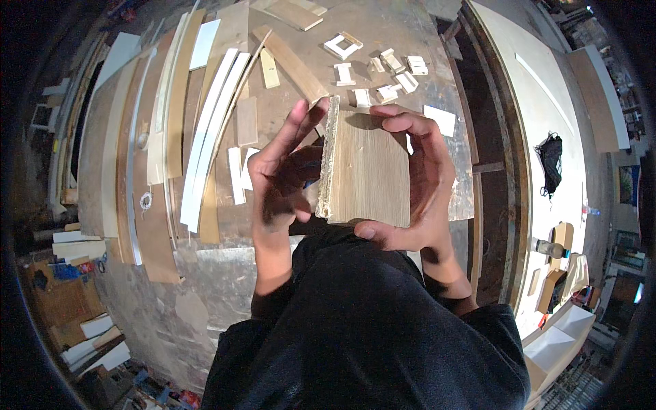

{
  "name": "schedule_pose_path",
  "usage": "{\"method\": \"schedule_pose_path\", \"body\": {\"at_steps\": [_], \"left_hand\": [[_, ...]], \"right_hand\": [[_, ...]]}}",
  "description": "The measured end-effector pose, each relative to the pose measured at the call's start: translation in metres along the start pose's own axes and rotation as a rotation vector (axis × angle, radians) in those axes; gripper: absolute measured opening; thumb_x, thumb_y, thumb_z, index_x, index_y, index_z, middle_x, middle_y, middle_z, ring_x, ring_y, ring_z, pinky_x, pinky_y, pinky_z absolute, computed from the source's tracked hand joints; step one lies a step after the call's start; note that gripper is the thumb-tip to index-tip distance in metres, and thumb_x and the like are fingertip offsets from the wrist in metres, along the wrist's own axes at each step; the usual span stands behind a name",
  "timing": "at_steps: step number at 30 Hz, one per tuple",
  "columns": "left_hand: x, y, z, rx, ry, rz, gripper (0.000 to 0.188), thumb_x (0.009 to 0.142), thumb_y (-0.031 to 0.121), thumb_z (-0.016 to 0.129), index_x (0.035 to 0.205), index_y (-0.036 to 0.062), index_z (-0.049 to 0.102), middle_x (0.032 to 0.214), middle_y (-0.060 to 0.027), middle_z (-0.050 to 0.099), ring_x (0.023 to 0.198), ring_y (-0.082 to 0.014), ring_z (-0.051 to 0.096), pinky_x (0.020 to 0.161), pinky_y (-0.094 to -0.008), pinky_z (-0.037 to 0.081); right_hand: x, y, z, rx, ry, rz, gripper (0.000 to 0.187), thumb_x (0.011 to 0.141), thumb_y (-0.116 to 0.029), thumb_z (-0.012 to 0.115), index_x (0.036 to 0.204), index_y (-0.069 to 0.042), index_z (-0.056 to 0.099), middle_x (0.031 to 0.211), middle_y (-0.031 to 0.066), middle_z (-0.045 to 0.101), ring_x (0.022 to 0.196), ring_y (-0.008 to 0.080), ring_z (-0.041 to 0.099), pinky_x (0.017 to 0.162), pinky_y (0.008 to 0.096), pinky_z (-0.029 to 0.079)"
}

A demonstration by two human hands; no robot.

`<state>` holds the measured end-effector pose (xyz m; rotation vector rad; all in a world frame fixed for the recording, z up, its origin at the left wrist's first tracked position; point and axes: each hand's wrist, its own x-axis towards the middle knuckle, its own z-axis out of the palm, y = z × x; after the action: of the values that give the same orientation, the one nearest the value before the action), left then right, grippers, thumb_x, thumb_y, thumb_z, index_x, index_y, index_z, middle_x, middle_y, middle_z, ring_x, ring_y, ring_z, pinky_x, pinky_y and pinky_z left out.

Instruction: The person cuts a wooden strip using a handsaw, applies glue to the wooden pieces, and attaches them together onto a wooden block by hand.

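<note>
Worktable [393, 26] under plain-faced wood-grain block [372, 167] between left fingers [294, 123] and right fingers [413, 124].

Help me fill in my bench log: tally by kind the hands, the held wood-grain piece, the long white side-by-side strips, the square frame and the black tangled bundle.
Left hand and right hand: 2
Wood-grain piece: 1
Long white strips: 2
Square frame: 1
Black tangled bundle: 1
Total: 7

Left hand [275, 167] raised here before us, fingers [294, 119] stretched forward, palm turned inward, opposite it the right hand [434, 178], curved, thumb [380, 234] low, fingertips [391, 124] bent above, 2 bare forearms [273, 258] side by side
</note>
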<state>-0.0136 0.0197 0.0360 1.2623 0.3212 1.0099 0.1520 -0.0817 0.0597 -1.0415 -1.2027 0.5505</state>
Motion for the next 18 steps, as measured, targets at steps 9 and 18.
{"method": "schedule_pose_path", "body": {"at_steps": [9, 18], "left_hand": [[-0.012, -0.013, -0.004, -0.342, -0.075, -0.118, 0.103, 0.076, 0.03, 0.089, 0.154, -0.0076, 0.034, 0.143, -0.0196, 0.058, 0.122, -0.0228, 0.061, 0.106, -0.0351, 0.045], [-0.023, -0.017, 0.016, -0.403, 0.085, -0.428, 0.081, 0.089, 0.034, 0.077, 0.153, 0.0, 0.04, 0.137, -0.0098, 0.059, 0.115, -0.0124, 0.059, 0.095, -0.0296, 0.051]], "right_hand": [[-0.001, 0.015, 0.003, 0.06, -0.032, 0.059, 0.094, 0.05, -0.027, 0.097, 0.129, -0.001, 0.052, 0.137, 0.0164, 0.05, 0.131, 0.0272, 0.051, 0.114, 0.0404, 0.036], [-0.021, 0.072, 0.002, 0.349, 0.004, -0.045, 0.11, 0.047, -0.051, 0.097, 0.131, -0.002, 0.047, 0.144, 0.0277, 0.047, 0.131, 0.0323, 0.049, 0.112, 0.0435, 0.034]]}}
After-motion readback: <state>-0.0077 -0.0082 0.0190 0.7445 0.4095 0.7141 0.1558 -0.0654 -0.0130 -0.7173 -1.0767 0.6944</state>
